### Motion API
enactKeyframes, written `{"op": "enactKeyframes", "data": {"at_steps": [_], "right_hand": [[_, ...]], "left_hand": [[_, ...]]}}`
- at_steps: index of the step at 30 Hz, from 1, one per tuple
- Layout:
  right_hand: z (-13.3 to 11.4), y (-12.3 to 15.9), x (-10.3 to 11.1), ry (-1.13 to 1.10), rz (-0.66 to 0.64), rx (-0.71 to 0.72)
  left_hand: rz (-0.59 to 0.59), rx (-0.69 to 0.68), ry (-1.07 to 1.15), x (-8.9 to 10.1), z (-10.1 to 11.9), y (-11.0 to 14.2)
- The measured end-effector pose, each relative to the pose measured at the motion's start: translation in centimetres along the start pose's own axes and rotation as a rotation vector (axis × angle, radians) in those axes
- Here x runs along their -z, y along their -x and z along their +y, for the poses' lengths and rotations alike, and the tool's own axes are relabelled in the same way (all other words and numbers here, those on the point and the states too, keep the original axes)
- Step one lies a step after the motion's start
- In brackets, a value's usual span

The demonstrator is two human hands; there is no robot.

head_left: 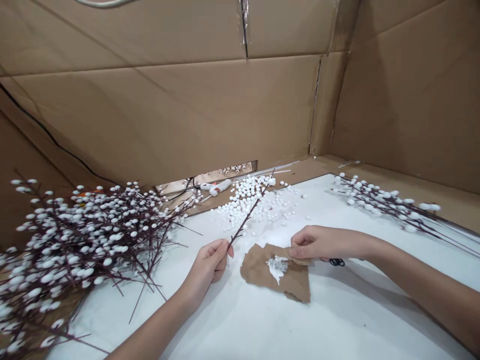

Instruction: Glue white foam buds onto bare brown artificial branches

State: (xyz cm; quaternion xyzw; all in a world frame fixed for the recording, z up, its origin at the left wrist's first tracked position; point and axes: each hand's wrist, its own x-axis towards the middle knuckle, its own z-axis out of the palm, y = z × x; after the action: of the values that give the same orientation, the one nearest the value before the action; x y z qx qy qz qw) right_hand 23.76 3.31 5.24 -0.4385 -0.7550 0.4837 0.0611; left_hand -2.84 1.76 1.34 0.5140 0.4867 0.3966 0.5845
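The person's left hand (pixel 207 265) is clenched around the lower end of a thin, dark reddish-brown twig (pixel 249 212). This closed grip appears to hold the stem steady and lifted above the white-covered counter (pixel 337 320). The twig's long axis runs diagonally from the hand, up and to the right, with its tip pointing toward the far brown cardboard wall (pixel 168 115) and crossing above a scattered heap of small white foam balls (pixel 243 197).

The right hand (pixel 317 242) reaches in from the right, its fingers bunched at the far edge of a torn piece of brown kraft paper (pixel 296 282). I cannot tell whether this grip pinches the paper or only presses on it, though it seems placed to keep the scrap from shifting. A glossy white smear (pixel 277 266) lies on the paper, between the 2 hands.

A large bundle of dark branches studded with white buds (pixel 86 245) lies to the left, and a smaller bundle (pixel 386 207) lies to the right. A white hot-glue gun (pixel 215 187) rests near the far edge.
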Motion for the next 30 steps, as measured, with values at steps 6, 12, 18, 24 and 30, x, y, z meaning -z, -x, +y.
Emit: {"op": "enactKeyframes", "data": {"at_steps": [6,12,18,24,30], "right_hand": [[0.0,-0.3,-0.5,0.117,0.025,-0.014],[0.1,0.2,-0.5,0.199,0.235,-0.064],[1.3,-1.0,0.0,-0.107,0.458,-0.086],[0.0,-2.1,-1.0,-0.789,0.270,-0.087],[-2.0,-1.3,-1.9,-1.322,0.250,-0.075]], "left_hand": [[-0.006,-0.016,-0.001,0.1,-0.3,0.0],[-0.006,-0.050,0.008,0.0,-0.1,0.2],[0.018,-0.111,0.022,-0.6,0.0,0.8],[-0.009,-0.109,0.105,-2.1,-0.4,1.9],[-0.050,-0.126,0.140,-2.8,-0.5,2.6]]}}
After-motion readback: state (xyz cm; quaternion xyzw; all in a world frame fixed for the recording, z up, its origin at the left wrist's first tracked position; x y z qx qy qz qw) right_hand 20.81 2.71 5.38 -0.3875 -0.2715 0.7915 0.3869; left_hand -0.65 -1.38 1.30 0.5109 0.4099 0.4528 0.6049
